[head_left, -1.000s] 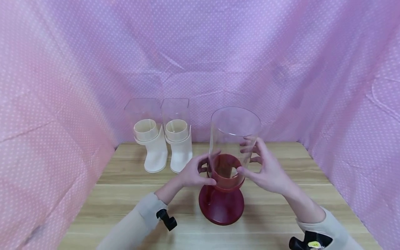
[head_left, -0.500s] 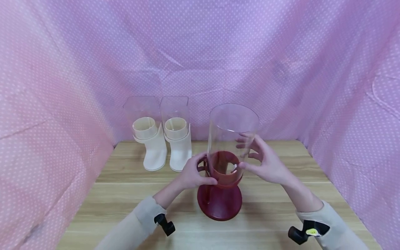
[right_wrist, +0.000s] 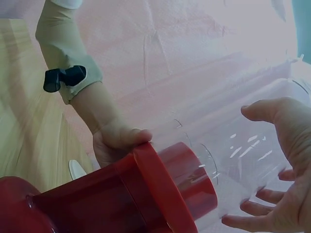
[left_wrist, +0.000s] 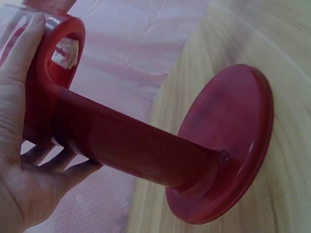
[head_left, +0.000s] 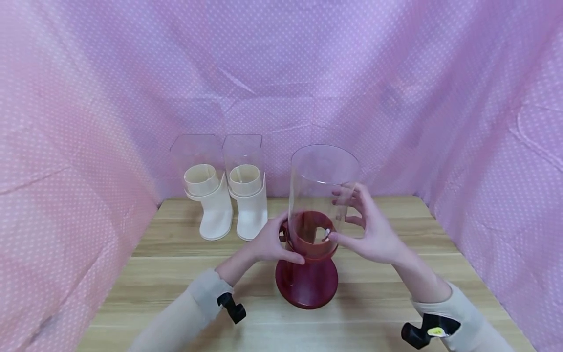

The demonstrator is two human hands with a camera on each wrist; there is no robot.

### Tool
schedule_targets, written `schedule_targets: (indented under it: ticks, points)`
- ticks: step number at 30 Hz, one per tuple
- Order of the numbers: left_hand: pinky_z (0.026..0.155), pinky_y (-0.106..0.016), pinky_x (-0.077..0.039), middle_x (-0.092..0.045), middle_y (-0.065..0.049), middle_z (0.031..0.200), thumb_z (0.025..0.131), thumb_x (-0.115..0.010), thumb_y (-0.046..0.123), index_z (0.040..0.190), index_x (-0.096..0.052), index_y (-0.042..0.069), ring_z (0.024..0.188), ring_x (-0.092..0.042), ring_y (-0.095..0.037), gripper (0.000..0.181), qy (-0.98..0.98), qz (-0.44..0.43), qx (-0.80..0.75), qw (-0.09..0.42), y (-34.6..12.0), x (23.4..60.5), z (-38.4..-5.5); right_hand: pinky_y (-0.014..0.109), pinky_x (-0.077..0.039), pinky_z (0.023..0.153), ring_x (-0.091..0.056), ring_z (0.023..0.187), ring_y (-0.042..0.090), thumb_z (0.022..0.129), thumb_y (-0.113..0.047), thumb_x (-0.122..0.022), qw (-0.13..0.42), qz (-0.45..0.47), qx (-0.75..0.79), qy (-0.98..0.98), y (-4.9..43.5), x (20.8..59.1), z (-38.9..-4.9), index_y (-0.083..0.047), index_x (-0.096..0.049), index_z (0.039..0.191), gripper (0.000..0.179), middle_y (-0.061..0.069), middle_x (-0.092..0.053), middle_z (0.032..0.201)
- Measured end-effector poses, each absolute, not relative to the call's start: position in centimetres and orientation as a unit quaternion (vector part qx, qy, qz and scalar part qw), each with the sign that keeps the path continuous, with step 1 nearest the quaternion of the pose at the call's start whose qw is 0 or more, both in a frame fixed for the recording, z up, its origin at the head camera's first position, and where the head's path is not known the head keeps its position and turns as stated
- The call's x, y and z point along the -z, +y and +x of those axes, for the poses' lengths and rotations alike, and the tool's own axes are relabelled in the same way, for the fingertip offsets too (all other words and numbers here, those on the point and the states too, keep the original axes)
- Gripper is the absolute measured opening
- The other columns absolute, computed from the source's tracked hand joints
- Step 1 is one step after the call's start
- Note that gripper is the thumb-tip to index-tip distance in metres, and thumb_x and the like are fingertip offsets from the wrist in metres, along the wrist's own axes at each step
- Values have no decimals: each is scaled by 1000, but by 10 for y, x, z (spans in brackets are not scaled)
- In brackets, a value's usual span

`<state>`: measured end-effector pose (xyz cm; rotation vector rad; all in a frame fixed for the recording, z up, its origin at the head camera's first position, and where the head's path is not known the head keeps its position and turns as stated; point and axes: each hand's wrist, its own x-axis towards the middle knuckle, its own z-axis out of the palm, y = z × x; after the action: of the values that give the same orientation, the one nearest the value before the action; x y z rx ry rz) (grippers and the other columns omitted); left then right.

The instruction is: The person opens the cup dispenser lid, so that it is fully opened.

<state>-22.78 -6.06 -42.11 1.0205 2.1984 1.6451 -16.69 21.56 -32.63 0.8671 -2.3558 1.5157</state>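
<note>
A cereal dispenser with a dark red stand (head_left: 306, 286) and a tall clear cylinder (head_left: 324, 168) stands on the table. My left hand (head_left: 274, 243) grips the red collar below the cylinder, thumb in front and fingers behind. In the left wrist view the stem (left_wrist: 126, 141) runs down to a round base (left_wrist: 228, 126), and an oval opening shows in the collar. My right hand (head_left: 376, 232) holds the lower right side of the cylinder, its thumb in front. Seen from the right wrist, a red ring (right_wrist: 187, 179) shows inside the clear wall, with the fingers (right_wrist: 255, 208) curved round it.
Two cream dispensers (head_left: 215, 215) (head_left: 252, 215) with clear square containers stand side by side at the back left. The wooden table (head_left: 176, 283) has pink dotted cloth (head_left: 281, 73) hanging on its back and sides.
The whole head view has shifted slightly. Both hands keep their places on the red dispenser, which stays upright on the table.
</note>
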Motion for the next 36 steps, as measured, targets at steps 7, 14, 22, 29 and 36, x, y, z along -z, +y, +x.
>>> schedule_targets:
  ticks: [7,14,22,29,36]
  points:
    - [94,-32,-63,-68,3,136,68,-101,41,148,-47,29,118,-67,-17,96,758,326,-561,59,-52,426,-214,55,-61,99,-56,137,28,79,2,-90,94,292,-522,-796,212,330,-171,-3,-43,134,73,9,-48,157]
    - [97,-30,-61,-67,9,131,67,-103,40,146,-44,31,117,-67,-10,99,780,263,-567,18,-38,431,-191,37,-59,104,-54,141,31,77,5,-88,86,315,-534,-780,210,338,-178,-13,-32,159,101,12,-46,158]
    - [100,-31,-60,-66,5,139,68,-102,32,153,-41,29,123,-65,-12,104,778,293,-556,4,-39,438,-198,59,-57,105,-56,141,26,78,1,-89,99,291,-530,-791,209,336,-177,-24,-27,164,109,8,-47,158]
    - [100,-31,-61,-68,1,137,69,-101,42,149,-44,32,122,-67,-13,99,764,307,-568,-1,-40,439,-202,58,-62,97,-59,139,37,78,-9,-93,89,273,-500,-817,205,332,-176,-26,-30,161,105,11,-52,156]
    - [97,-31,-62,-71,5,128,65,-104,33,145,-47,30,116,-69,-12,98,767,289,-573,-21,-38,435,-194,44,-66,91,-67,130,40,79,-12,-93,70,297,-478,-824,210,333,-185,-15,-38,152,92,18,-59,147]
